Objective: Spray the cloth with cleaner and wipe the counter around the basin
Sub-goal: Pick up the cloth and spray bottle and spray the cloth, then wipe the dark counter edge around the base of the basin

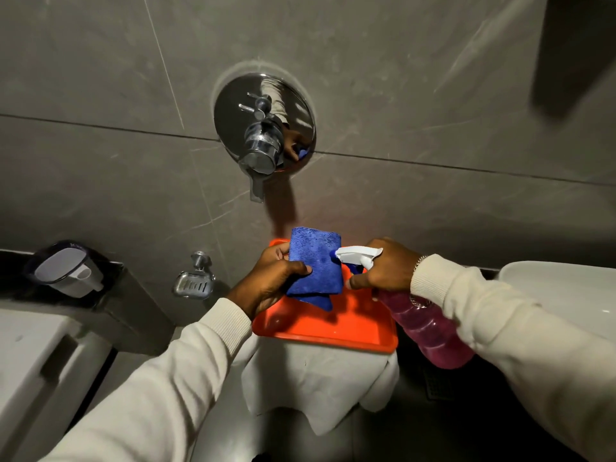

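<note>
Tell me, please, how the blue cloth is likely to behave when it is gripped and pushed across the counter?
The cloth is probably floppy: its lower corner droops below the left hand. It looks light, pinched by thumb and fingers alone. Its nubby weave should drag rather than slip, though it may bunch when pushed, since it is folded in loose layers.

Both arms are in a cream, off-white knit sweater with long sleeves, kind of soft and slightly baggy with loose folds along the forearms. The cuffs are ribbed and sit snug at the wrists. Left hand (273,278) is bare, no rings that I can make out. Right hand (383,268) has a silvery chain bracelet (420,261) peeking out at the cuff.
</note>
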